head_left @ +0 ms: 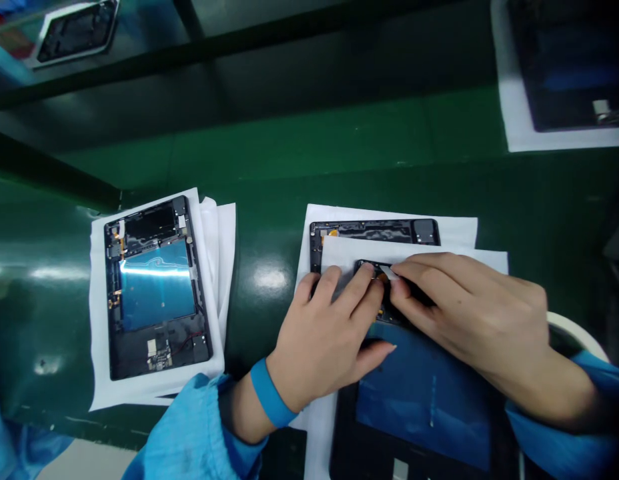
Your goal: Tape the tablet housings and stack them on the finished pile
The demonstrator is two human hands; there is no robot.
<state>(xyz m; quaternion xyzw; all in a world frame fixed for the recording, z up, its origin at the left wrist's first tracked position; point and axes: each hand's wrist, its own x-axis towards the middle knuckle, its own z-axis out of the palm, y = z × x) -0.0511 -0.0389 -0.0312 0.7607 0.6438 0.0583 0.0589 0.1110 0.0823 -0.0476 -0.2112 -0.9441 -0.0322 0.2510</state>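
Five opened tablets [159, 287], it seems, two being blurred; two hands [314, 343]; one blue wristband [272, 392].

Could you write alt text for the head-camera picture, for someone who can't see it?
A person's left hand reaches over the upper end of an opened, tablet-like device while their right hand pinches a small pale strip there. To the left, a second opened device lies on white paper on a green table.
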